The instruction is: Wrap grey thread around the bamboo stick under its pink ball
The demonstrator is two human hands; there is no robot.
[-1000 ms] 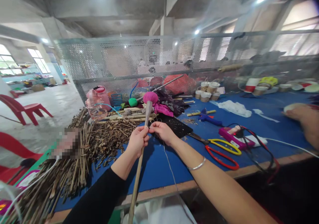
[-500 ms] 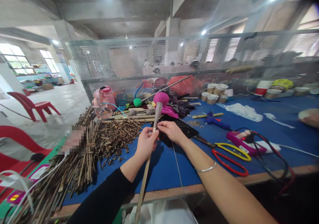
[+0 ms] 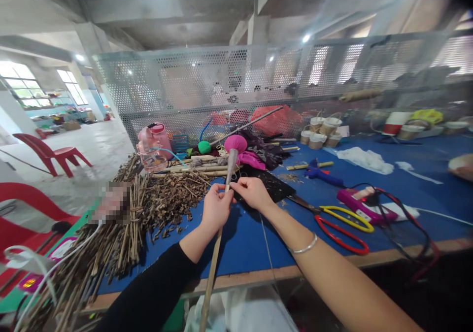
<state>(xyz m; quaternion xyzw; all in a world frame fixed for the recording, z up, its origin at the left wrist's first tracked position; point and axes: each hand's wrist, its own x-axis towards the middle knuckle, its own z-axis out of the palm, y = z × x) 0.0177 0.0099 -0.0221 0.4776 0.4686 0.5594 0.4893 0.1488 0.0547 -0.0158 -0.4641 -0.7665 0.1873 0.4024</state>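
Observation:
My left hand (image 3: 215,209) is wrapped round a long bamboo stick (image 3: 213,260) that points up and away, with a pink cloth ball (image 3: 235,144) at its top. My right hand (image 3: 250,192) pinches at the stick just beside my left thumb, fingers closed on a thin thread (image 3: 266,250) that hangs down from it towards the table edge. Both hands hover above the blue table (image 3: 244,243).
A heap of dry sticks and twigs (image 3: 121,233) covers the table's left. Red and yellow shears (image 3: 342,226), a pink glue gun (image 3: 364,209), a blue tool (image 3: 320,174), paper cups (image 3: 320,132) and a pink jug (image 3: 153,147) lie around. A perforated metal screen (image 3: 258,81) backs the table.
Both hands stayed together on the stick. The stick's pink top and the hands shifted slightly up and left in view as the camera moved; the grip looks unchanged.

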